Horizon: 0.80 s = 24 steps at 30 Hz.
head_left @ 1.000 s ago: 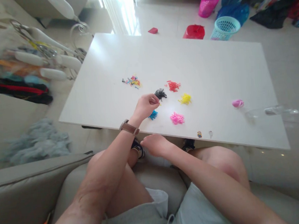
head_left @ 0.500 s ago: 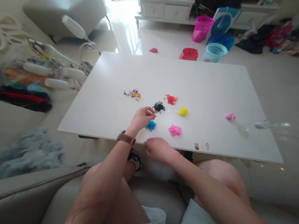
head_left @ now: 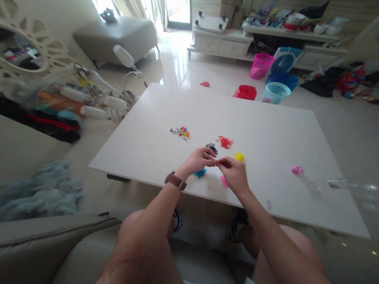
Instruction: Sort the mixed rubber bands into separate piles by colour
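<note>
My left hand [head_left: 203, 159], with a brown-strapped watch [head_left: 175, 180] on its wrist, is closed in a pinch over the table. Its fingertips meet those of my right hand [head_left: 236, 174], also pinched; whatever lies between them is too small to make out. Around them are piles of small pieces that look like rubber bands: black [head_left: 212, 148] just behind the left fingers, red [head_left: 225, 142] beyond, yellow [head_left: 239, 156] behind the right hand, blue [head_left: 201, 173] below the left. The right hand partly covers the pink pile [head_left: 224, 181]. A mixed-colour pile [head_left: 183, 133] sits farther left.
The white table [head_left: 266, 132] also bears a pink object [head_left: 297, 170], a clear item [head_left: 338, 184] at the right and a small clear piece [head_left: 269, 205] near the front edge. Beyond it stand a red bin [head_left: 245, 92] and a light-blue basket [head_left: 275, 92]. A white lamp [head_left: 123, 55] stands left.
My right hand has risen from the table's front edge to meet my left hand's fingertips. The left hand has stayed near the black pile. The camera view has tilted up.
</note>
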### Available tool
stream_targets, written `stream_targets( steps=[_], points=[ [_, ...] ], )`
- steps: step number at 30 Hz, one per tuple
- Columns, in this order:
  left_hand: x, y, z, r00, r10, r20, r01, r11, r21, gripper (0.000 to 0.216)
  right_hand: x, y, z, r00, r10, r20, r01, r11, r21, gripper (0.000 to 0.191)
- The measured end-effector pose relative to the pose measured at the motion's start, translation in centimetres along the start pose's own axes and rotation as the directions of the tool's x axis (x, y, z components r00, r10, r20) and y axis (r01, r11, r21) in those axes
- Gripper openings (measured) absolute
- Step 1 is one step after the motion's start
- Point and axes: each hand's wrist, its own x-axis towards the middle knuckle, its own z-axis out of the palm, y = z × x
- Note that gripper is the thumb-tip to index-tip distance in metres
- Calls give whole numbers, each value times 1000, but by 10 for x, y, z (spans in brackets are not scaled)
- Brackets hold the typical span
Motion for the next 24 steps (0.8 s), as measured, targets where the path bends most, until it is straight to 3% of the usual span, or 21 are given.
stream_targets(
  steps=[4,8,12,18,21,24],
  points=[
    [5,5,3,998,15,-55,-4,980,198,11,15,9,-27,996,82,-24,-85,983,-161,11],
    [10,7,-8,971,95,-218,11,898,441,9,36,33,-55,980,83,-178,-143,924,-356,14],
    [14,1,-30,941,48,-335,114,886,449,11,47,58,-64,969,78,-232,-161,917,-364,17],
    [20,-24,-70,849,49,-526,257,832,492,15,51,80,-69,965,82,-249,-176,907,-383,20],
    [23,-37,-89,796,129,-591,277,790,546,27,51,90,-71,967,101,-234,-189,901,-390,22],
    [25,-47,-101,772,169,-613,306,746,591,38,51,93,-73,963,101,-249,-192,905,-378,25]
  ],
)
